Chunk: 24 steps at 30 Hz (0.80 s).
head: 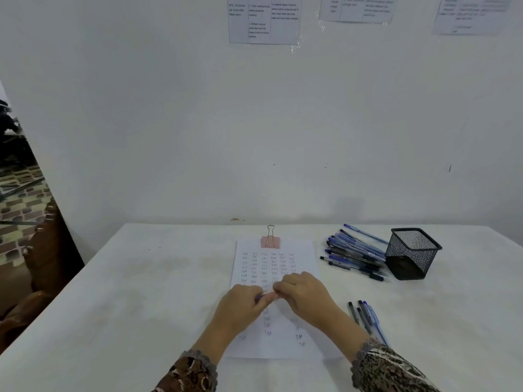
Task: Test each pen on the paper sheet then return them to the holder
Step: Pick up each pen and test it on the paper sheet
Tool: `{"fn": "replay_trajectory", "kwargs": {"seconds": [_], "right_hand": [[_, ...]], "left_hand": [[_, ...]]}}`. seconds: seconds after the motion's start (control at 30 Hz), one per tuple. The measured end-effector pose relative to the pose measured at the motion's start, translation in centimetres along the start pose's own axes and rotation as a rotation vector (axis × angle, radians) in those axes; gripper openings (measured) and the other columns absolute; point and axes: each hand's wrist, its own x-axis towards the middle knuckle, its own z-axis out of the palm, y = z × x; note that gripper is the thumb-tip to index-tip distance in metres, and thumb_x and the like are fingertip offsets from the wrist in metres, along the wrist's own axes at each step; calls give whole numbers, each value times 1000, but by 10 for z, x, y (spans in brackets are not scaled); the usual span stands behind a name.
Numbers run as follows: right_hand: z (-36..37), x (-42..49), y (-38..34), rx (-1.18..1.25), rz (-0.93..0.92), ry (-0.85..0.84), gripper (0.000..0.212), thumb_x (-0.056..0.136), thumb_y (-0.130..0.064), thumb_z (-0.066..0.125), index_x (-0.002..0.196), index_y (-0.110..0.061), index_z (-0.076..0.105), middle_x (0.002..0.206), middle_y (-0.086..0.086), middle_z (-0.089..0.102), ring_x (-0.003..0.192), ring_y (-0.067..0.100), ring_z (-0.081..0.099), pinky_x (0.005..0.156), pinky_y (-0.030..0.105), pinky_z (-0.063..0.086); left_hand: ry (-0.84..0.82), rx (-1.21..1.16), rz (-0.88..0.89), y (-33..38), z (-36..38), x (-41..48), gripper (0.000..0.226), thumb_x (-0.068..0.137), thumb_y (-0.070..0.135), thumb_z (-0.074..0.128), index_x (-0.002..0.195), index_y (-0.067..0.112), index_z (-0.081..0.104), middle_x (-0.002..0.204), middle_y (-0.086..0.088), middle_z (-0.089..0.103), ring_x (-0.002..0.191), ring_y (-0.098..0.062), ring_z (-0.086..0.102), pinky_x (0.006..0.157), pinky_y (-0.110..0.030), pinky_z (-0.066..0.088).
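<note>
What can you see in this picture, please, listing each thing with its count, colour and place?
paper sheet: one, white with handwritten test marks, centre of the table
binder clip: one, pink, on the sheet's far edge
pen holder: one, black mesh, to the far right of the sheet
pen pile: many, blue and black, lying just left of the holder
loose pens: about four, black and blue, to the near right of the sheet
held pen: one, bluish, between both hands
table: one, white
printed notices: three, white, on the wall
left hand: pinches the held pen, over the sheet
right hand: pinches the pen's other end
</note>
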Motion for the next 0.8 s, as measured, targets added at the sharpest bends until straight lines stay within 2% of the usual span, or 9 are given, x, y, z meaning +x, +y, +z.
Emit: {"fn": "replay_trajectory", "kwargs": {"seconds": [0.1, 0.17, 0.2, 0.27, 0.33, 0.43, 0.57, 0.67, 0.8], "right_hand": [[-5, 4, 7, -86, 120, 61, 24, 84, -35, 44, 74, -25, 63, 75, -14, 62, 72, 9, 59, 75, 18, 28], [-17, 6, 4, 25, 364, 235, 19, 84, -36, 49, 79, -27, 65, 84, -19, 60, 86, 10, 50, 79, 20, 26], [-25, 8, -1, 210, 537, 335, 12, 87, -32, 54, 82, -28, 65, 85, -20, 59, 87, 11, 47, 76, 19, 28], [-34, 12, -16, 833, 865, 486, 10, 90, -15, 57, 84, -21, 60, 81, -10, 63, 75, 13, 53, 69, 15, 40], [-30, 14, -29, 1218, 1030, 569, 10, 93, -7, 52, 84, -11, 54, 78, 5, 64, 61, 17, 54, 61, 24, 47], [-19, 7, -39, 1232, 1091, 503, 10, 95, -8, 49, 85, -8, 51, 78, 8, 66, 58, 20, 55, 61, 32, 49], [-18, 0, -41, 1256, 1094, 513, 11, 96, -10, 47, 85, -9, 50, 80, 8, 67, 56, 16, 58, 61, 29, 52], [-18, 1, -41, 1292, 1084, 550, 10, 96, -9, 46, 87, -8, 50, 79, 6, 67, 57, 13, 59, 59, 24, 53], [-16, -1, -40, 1349, 1075, 463, 10, 95, -9, 48, 87, -5, 52, 80, 8, 68, 57, 15, 60, 60, 25, 54]], "left_hand": [[50, -101, -35, 4, 1, -3, 40, 91, 51, 38, 63, 22, 37, 58, 7, 40, 53, -7, 36, 52, -24, 31], [64, -208, -52, 2, 1, -5, 27, 95, 37, 34, 78, 21, 47, 71, 7, 47, 63, -5, 42, 63, -24, 39], [60, -243, -49, 2, 1, -6, 20, 97, 29, 35, 85, 21, 50, 77, 7, 50, 69, -3, 45, 67, -18, 40], [62, -296, -36, 3, 1, -6, 9, 95, 22, 45, 93, 24, 53, 86, 10, 54, 79, -1, 51, 71, -9, 39], [76, -347, -30, 8, 1, -5, 9, 92, 19, 53, 89, 27, 55, 87, 8, 58, 79, -3, 53, 70, -8, 40], [80, -352, -26, 11, 3, -4, 12, 89, 18, 57, 81, 27, 56, 83, 0, 61, 75, -11, 54, 67, -14, 39], [60, -338, -39, 11, 2, -6, 6, 87, 19, 61, 84, 24, 58, 87, -6, 64, 79, -17, 56, 69, -19, 42], [65, -340, -47, 12, 2, -7, 5, 86, 20, 62, 89, 24, 61, 87, -1, 63, 79, -14, 56, 70, -15, 41], [81, -339, -33, 15, 2, -7, 15, 86, 18, 63, 99, 12, 66, 78, 14, 55, 69, 0, 50, 66, -6, 38]]}}
